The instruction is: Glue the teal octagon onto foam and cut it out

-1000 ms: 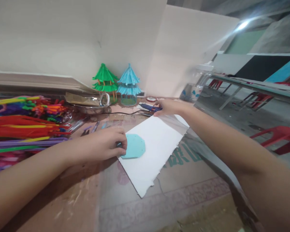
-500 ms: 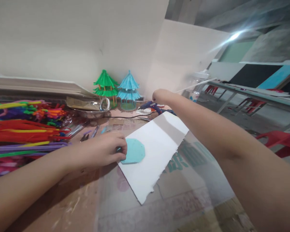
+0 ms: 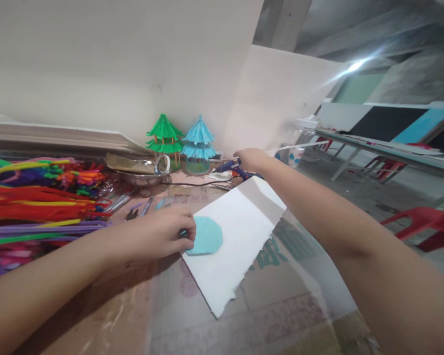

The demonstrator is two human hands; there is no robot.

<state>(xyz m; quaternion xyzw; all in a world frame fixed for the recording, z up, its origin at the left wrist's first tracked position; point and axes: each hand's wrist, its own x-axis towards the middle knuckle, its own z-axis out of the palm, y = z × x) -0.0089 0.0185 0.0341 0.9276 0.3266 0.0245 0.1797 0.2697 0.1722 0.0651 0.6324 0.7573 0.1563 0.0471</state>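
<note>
My left hand (image 3: 175,230) rests at the left edge of a white foam board (image 3: 240,236). Its fingers are curled, with thumb and fingertips closed on the left side of a teal octagonal piece (image 3: 209,235) that lies flat on the board. Small dark dots show near the piece's edges. My right hand (image 3: 252,159) reaches far forward, over the back corner of the board. It is at a dark blue glue gun (image 3: 226,166), beside or just above its rear. Most of its fingers are hidden, so the grip does not show.
Bundles of coloured pipe cleaners (image 3: 40,202) lie at left. Behind stand a green pagoda model (image 3: 165,135) and a blue one (image 3: 199,143), near a metal bowl (image 3: 142,178) with a tape roll (image 3: 163,164). Pliers (image 3: 131,214) lie beyond my left hand. A red chair (image 3: 414,222) stands right.
My right hand has lowered towards the glue gun, which stays in place. My left hand keeps its hold on the teal piece. The view has tilted slightly upward.
</note>
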